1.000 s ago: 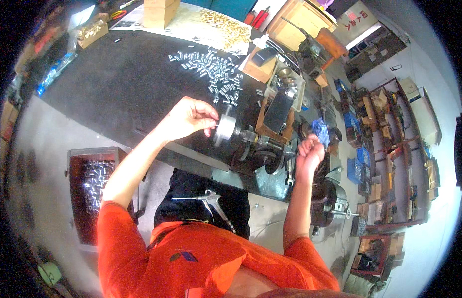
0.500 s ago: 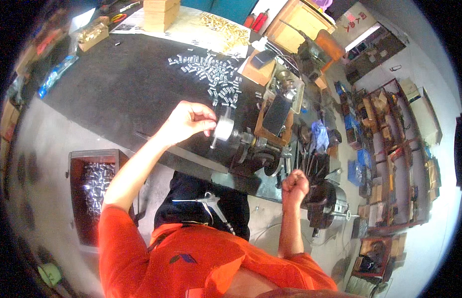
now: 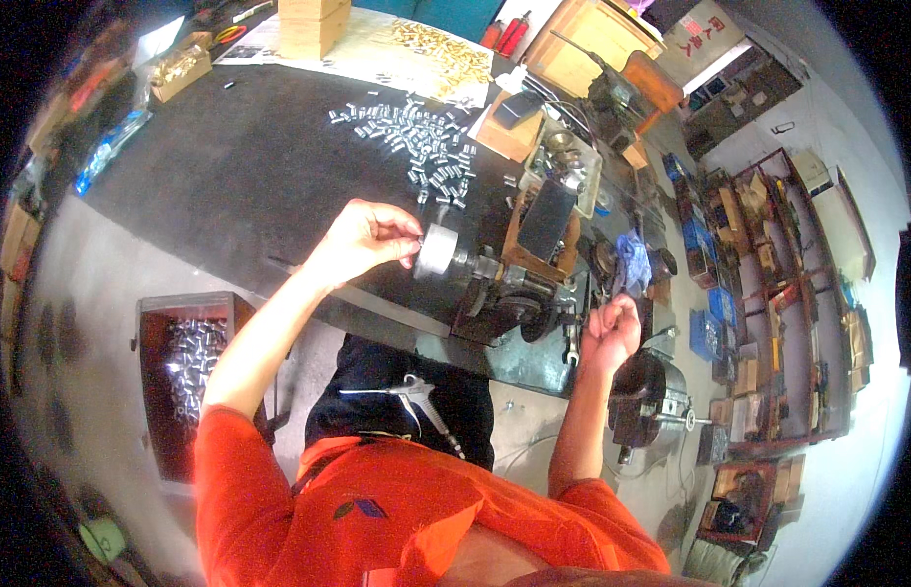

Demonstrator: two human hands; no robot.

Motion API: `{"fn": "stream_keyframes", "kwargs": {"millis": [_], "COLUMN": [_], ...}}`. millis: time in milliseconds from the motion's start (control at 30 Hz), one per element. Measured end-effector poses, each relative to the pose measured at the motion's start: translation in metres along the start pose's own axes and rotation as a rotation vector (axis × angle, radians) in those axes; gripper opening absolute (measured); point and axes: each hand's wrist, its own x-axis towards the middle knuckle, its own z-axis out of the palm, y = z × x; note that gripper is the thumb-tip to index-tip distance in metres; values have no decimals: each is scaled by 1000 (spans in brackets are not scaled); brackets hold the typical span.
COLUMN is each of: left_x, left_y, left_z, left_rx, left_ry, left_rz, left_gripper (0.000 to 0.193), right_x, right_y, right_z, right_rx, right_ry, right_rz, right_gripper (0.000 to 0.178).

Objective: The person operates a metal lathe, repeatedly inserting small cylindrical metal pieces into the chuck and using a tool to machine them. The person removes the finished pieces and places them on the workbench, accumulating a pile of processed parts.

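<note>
- I see the dark bench (image 3: 230, 157) across upper centre.
- Machine (image 3: 514, 305), centre, at its edge.
- Panel (image 3: 683, 39), upper right: red characters.
- Left hand (image 3: 367, 238), centre: thumb and fingertips pinched together, contents unclear.
- Right hand (image 3: 610, 333), right of centre: fingers curled, contents hidden.
- Chuck (image 3: 437, 251), by the left fingertips.

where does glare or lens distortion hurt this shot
Head view: glare whitens the paper at the back and the left hand; the dark workbench has its front edge bent by the fisheye; the shelf rack leans toward the right rim; corners fall to black.
</note>
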Motion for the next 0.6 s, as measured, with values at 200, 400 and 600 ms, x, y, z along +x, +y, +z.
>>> {"fn": "stream_keyframes", "kwargs": {"millis": [200, 400, 600], "left_x": [-1, 3, 0], "left_y": [-2, 1, 7], "left_z": [-2, -2, -8], "left_rx": [-106, -79, -77], "left_ry": [-56, -42, -42], "left_rz": [7, -2, -36], "left_gripper": [12, 12, 12], "right_x": [-43, 7, 48], "right_y": [15, 103, 48], "right_z": [-36, -68, -6], "right_rx": [-6, -184, -236], "right_ry": [66, 449, 90], "right_rz": [270, 184, -94], "right_gripper": [13, 11, 15]}}
